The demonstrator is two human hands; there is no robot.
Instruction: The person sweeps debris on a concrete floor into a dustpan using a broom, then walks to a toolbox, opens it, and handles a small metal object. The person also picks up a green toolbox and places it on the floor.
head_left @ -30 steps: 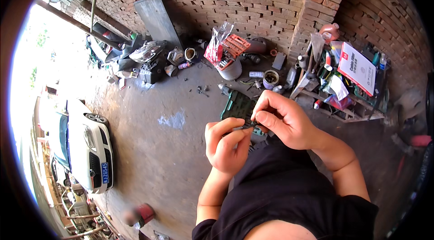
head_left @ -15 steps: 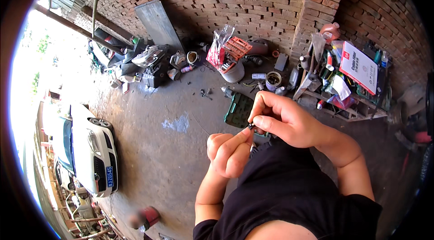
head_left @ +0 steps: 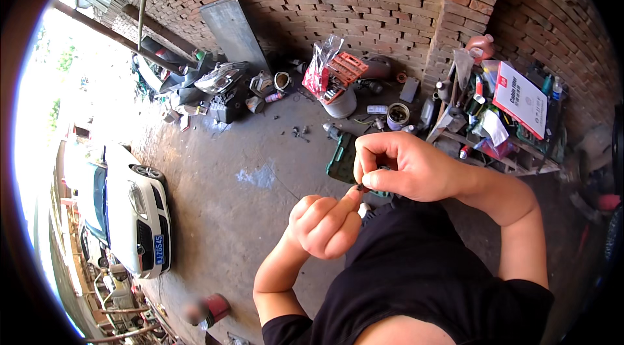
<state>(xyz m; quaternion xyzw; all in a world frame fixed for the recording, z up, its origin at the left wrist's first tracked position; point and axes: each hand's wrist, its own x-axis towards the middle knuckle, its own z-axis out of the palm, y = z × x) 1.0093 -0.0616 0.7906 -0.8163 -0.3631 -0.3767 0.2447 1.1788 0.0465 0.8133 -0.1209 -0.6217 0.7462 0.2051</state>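
Green case (head_left: 340, 162), seemingly open, partly behind right hand (head_left: 411, 166)

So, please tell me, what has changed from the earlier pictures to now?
The left hand moved lower, nearer the body, its fingers curling tighter; the left forearm swung outward. That hand and the right hand still pinch the small dark piece; nothing visibly released. The green case and white car stayed put.

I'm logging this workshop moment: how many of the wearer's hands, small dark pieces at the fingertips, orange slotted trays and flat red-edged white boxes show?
Hands: 2 (left hand, right hand)
Small dark piece: 1
Orange slotted tray: 1
Flat red-edged white box: 1
Total: 5
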